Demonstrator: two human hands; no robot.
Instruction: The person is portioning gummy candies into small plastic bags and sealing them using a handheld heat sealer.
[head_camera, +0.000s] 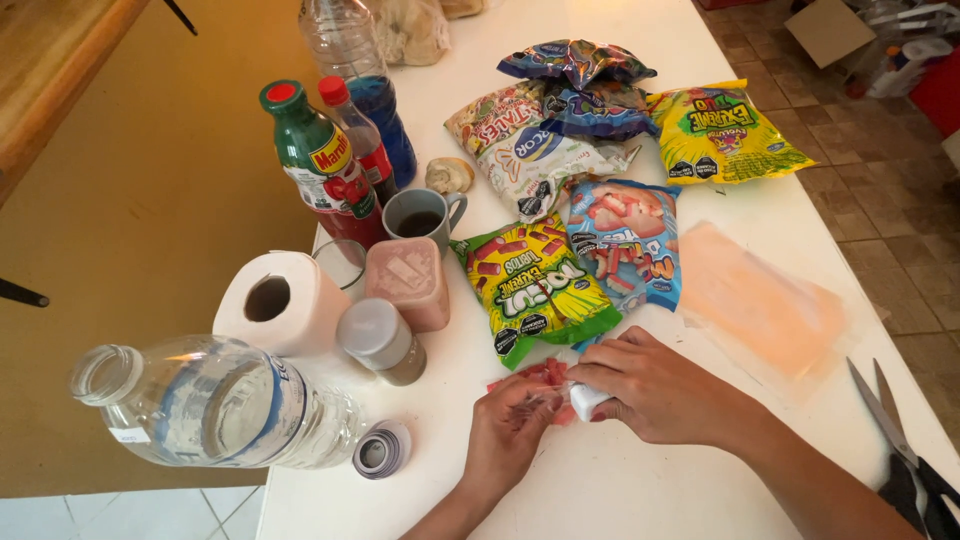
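White table (640, 480) crowded with snack bags (560, 200) and bottles (330, 160) above tan floor tiles (880, 180), left grip (510, 425) and right grip (655, 385) closed on a clear candy packet (548, 382).

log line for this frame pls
left hand pinching small red candy packet | right hand gripping its white end | white table | scissors at right edge

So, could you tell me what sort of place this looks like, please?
Most likely a home kitchen or dining area. A white table on a tiled floor holds candy bags, drink bottles, a mug and a paper roll, while both hands work on a small packet.
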